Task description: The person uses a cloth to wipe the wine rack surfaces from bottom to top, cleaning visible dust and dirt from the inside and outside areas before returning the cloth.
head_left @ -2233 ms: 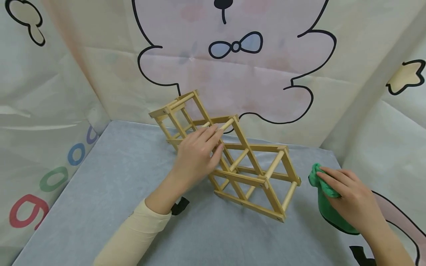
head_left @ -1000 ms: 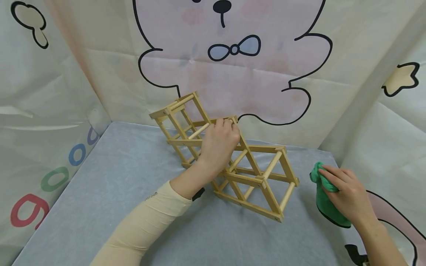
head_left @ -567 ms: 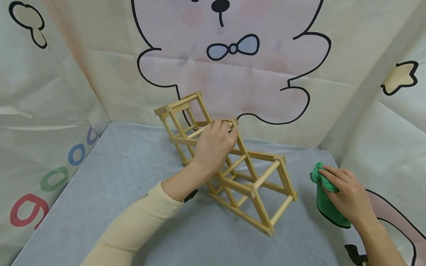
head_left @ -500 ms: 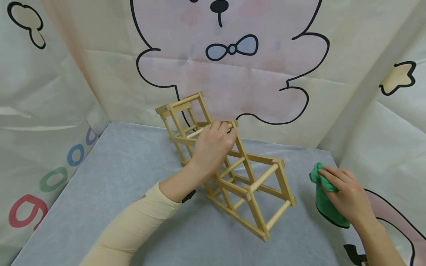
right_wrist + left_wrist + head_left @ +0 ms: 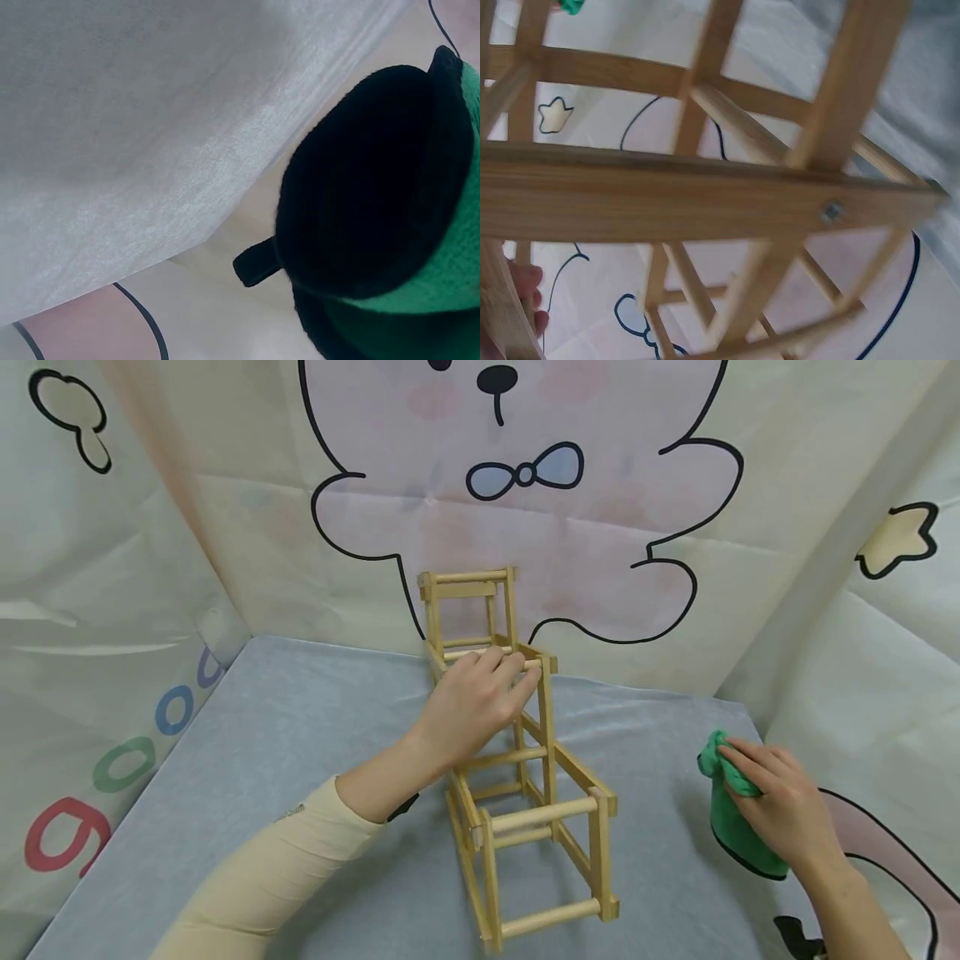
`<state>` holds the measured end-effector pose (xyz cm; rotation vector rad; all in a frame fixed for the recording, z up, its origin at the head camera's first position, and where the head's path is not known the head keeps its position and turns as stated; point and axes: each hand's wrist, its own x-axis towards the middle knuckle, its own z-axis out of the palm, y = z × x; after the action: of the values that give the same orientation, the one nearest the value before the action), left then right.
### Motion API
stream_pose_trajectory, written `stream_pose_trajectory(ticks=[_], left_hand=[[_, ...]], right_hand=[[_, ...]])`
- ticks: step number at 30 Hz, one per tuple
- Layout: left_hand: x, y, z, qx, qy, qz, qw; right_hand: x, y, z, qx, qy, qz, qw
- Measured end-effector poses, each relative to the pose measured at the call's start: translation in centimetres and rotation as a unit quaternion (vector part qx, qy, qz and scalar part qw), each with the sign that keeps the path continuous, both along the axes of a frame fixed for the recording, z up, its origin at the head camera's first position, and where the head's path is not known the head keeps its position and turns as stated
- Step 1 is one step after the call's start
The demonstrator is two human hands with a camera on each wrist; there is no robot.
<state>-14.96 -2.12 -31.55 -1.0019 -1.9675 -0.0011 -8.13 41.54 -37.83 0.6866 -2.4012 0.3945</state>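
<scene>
A stepped wooden rack [image 5: 550,760] of slats and round rods stands on the table, its low end facing me and its tall end at the back. My left hand [image 5: 474,697] grips a rod at the top of its middle step. In the left wrist view, fingertips [image 5: 526,279] curl past a slat of the rack, and a screw head shows in a near slat. Off to the right, my right hand [image 5: 780,806] holds a bunched green cloth [image 5: 738,827]. The right wrist view shows the cloth's dark edging and a small dark loop [image 5: 257,262].
A pale blue-grey cover [image 5: 330,735] lies over the table. Printed fabric walls [image 5: 600,535] rise behind it and on both sides. At the lower right is a black strap [image 5: 797,937] near the right forearm.
The left hand has moved onto the middle step's top rod, and the rack has turned, its low end swinging left and toward me. The right hand and cloth have hardly moved.
</scene>
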Motion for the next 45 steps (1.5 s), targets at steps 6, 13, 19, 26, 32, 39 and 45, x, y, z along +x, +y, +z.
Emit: stream_pose_trajectory(ticks=[6, 13, 19, 26, 32, 39, 45], left_hand=[[-1.0, -0.4, -0.5, 0.003, 0.053, -0.047, 0.9975], [-2.2, -1.0, -0.6, -0.001, 0.055, -0.117, 0.9916], [-3.2, -1.6, -0.4, 0.002, 0.045, -0.175, 0.9835], [-4.6, -1.8, -0.9, -0.004, 0.057, -0.239, 0.9695], [-5.7, -1.8, -1.0, -0.015, 0.061, -0.288, 0.9556], [-6.6, -1.5, -0.7, -0.063, 0.062, -0.323, 0.9424], [-7.2, -1.3, -0.5, -0.106, 0.053, -0.326, 0.9379]], right_hand=[[0.1, 0.1, -0.2, -0.006, -0.001, 0.005, 1.0000], [0.1, 0.1, -0.1, -0.009, -0.003, 0.001, 1.0000], [0.1, -0.1, 0.0, -0.008, 0.003, 0.004, 0.9999], [0.1, -0.2, 0.0, -0.011, 0.001, 0.003, 0.9999], [0.0, -0.2, -0.1, -0.014, 0.001, 0.006, 0.9999], [-0.1, -0.2, -0.1, -0.013, 0.001, 0.010, 0.9999], [0.0, -0.3, 0.0, -0.007, -0.010, -0.002, 0.9999]])
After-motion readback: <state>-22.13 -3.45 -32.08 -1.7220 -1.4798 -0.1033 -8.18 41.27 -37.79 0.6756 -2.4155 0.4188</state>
